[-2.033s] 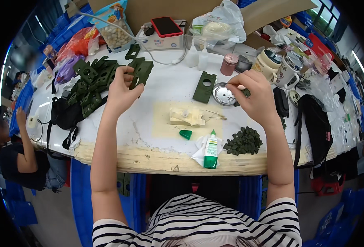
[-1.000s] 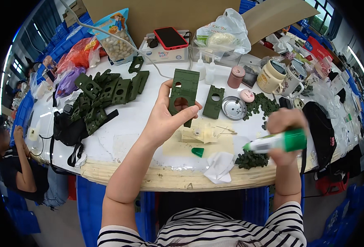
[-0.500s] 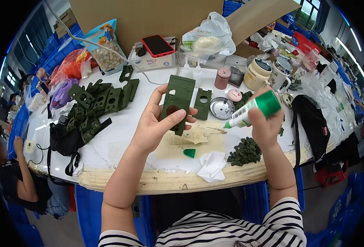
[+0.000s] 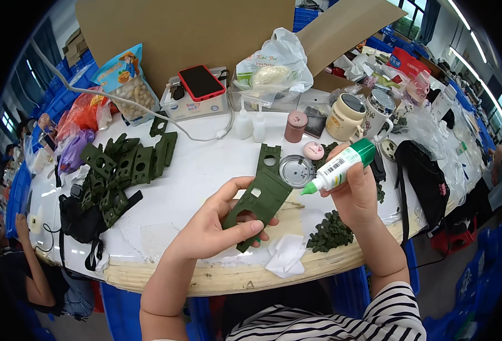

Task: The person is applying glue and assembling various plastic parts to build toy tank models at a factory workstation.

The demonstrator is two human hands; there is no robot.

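My left hand is closed around a dark green moulded plastic part with cut-out holes, held tilted above the table's near edge. A white glue bottle with a green nozzle and green base is in my closed right hand. Its nozzle points left toward the part, with a gap between them. Just beyond the held part lies a similar green piece, partly covered by it. A round metal tin sits beside that piece. Small dark green pieces form a heap below my right hand.
Many green plastic parts are piled at left beside a black bag. White tissue lies near the front edge. Squeeze bottles, a pink canister, a cream mug and a red-cased phone stand farther back.
The green part has come down nearer to me and tipped from nearly upright to leaning right. The glue bottle stays in my right hand, its nozzle still apart from the part. The view has shifted.
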